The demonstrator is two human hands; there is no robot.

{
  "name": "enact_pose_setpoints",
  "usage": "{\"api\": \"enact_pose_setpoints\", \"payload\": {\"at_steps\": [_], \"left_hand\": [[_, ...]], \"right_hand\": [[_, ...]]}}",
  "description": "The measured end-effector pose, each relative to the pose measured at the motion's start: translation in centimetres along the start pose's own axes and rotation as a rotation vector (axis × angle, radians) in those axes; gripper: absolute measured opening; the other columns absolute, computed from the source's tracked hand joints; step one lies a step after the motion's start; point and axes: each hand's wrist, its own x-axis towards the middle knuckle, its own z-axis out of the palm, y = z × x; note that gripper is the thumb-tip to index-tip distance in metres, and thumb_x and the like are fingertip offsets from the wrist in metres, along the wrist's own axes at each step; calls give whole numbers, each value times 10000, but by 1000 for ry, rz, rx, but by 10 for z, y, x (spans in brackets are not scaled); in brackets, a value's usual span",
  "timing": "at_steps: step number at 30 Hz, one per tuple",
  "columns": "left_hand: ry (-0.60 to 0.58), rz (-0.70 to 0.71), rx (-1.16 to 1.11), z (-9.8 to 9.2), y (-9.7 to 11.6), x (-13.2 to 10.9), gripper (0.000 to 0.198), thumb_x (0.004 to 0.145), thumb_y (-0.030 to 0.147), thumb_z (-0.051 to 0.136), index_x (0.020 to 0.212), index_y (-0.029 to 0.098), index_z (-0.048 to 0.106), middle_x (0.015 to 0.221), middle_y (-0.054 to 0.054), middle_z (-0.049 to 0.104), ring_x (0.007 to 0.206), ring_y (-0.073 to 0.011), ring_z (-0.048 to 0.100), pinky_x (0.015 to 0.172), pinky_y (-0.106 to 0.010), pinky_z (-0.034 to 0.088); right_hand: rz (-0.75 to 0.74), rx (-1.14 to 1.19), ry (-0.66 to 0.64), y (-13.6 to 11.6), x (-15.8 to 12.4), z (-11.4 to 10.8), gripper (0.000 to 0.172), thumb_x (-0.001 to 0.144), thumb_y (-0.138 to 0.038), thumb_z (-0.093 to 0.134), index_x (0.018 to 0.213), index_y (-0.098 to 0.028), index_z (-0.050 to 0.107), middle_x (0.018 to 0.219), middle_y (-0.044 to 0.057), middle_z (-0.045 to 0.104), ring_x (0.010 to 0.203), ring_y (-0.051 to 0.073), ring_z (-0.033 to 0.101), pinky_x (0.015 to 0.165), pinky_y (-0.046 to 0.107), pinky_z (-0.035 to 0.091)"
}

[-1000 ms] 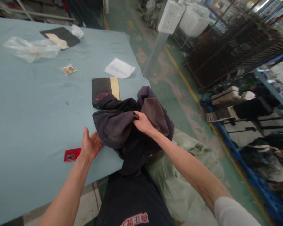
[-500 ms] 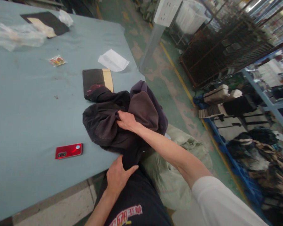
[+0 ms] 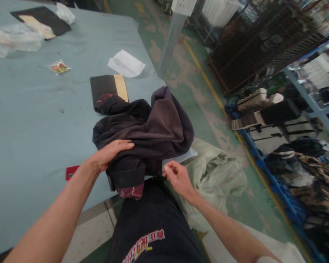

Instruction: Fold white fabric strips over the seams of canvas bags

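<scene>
A crumpled dark purple-grey garment (image 3: 150, 131) lies bunched at the near right corner of the pale blue table (image 3: 30, 109), one end hanging over the edge. My left hand (image 3: 109, 153) rests on the garment's near left part, fingers stretched across the fabric and curled over its fold. My right hand (image 3: 177, 177) hovers just below the table corner beside the garment's lower edge, fingers curled in a loose pinch; what it holds, if anything, I cannot make out. A red phone (image 3: 71, 172) peeks out beneath my left wrist.
On the table lie a black and tan card (image 3: 106, 86), a white paper (image 3: 126, 63), a small colourful packet (image 3: 59, 67) and clear plastic (image 3: 11, 38). A pale green sack (image 3: 216, 175) sits on the floor at right, next to blue shelving with piled items (image 3: 285, 131).
My left hand rose from the table edge onto the garment. My right hand left the garment's middle and dropped to its lower edge. The garment's hem now hangs over the edge.
</scene>
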Motion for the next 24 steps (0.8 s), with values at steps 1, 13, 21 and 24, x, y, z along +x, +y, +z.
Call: {"api": "enact_pose_setpoints", "payload": {"at_steps": [1,13,21,24], "left_hand": [[-2,26,69,-4,24,7,304,708,335,969,922,168,834,900,-111,852,840,-337,833,777,-432,697],[247,658,863,11,103,70,225,835,165,844,1039,93,780,1380,-148,726,1617,-546,346,1333,-719,89],[233,865,803,41,-25,9,327,1073,380,497,1228,208,728,1179,-110,804,1166,-300,741,1113,-475,569],[165,794,805,54,-66,15,335,1026,419,530,1169,199,739,1284,-168,783,1279,-356,697,1153,-563,548]], "right_hand": [[10,-15,-38,11,-12,10,342,1111,-344,526,853,-222,714,650,-7,739,524,150,678,528,249,556],[-196,-280,-215,63,17,66,959,769,-379,1009,1609,-205,579,1774,203,434,1632,432,405,1336,648,355],[13,-282,-190,63,16,58,639,970,-287,802,1575,-242,600,1698,141,554,1508,312,574,1242,486,507],[296,-306,-116,55,15,60,592,1007,-421,753,1523,-168,609,1419,179,748,1283,330,733,1055,478,604]]}}
